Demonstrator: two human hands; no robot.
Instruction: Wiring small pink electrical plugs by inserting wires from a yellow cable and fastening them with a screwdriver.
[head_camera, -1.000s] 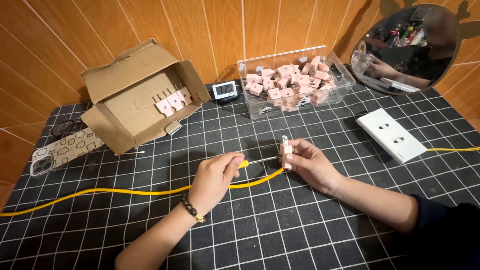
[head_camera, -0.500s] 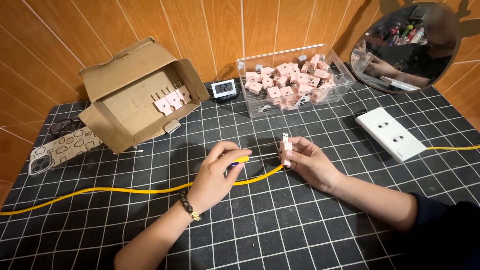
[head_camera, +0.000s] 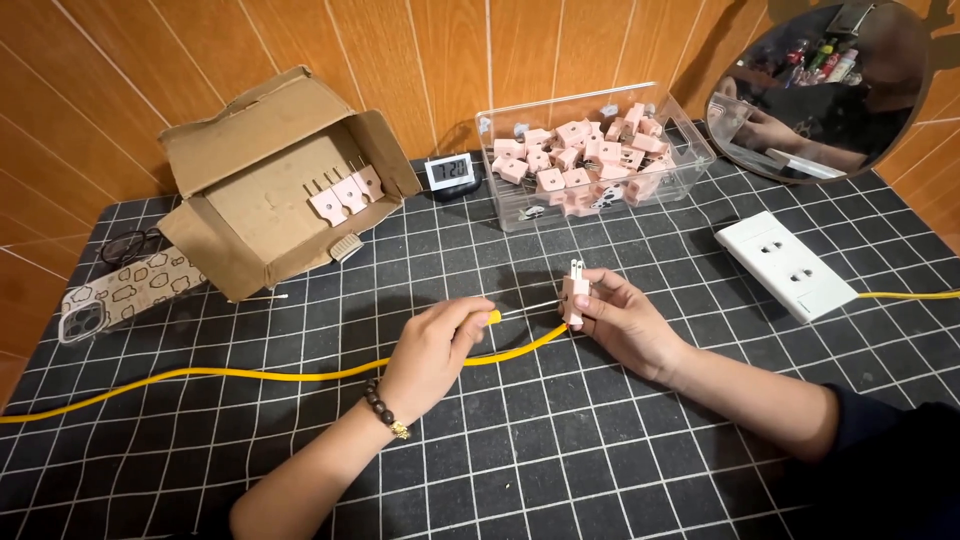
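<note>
Pink two-pronged plastic plug stands upright in your right hand, fingers closed around it; your left hand pinches what looks like a yellow-handled screwdriver, its shaft pointing right at the plug.

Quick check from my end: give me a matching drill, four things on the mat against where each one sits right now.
Things:
1. pink plug
2. screwdriver
3. white socket plate
4. phone case

Places:
A. lying at the mat's left edge
B. in the left hand
C. lying on the mat below the round mirror
D. in the right hand, prongs up

Pairs: 1-D, 2-B, 3-C, 4-A
</note>
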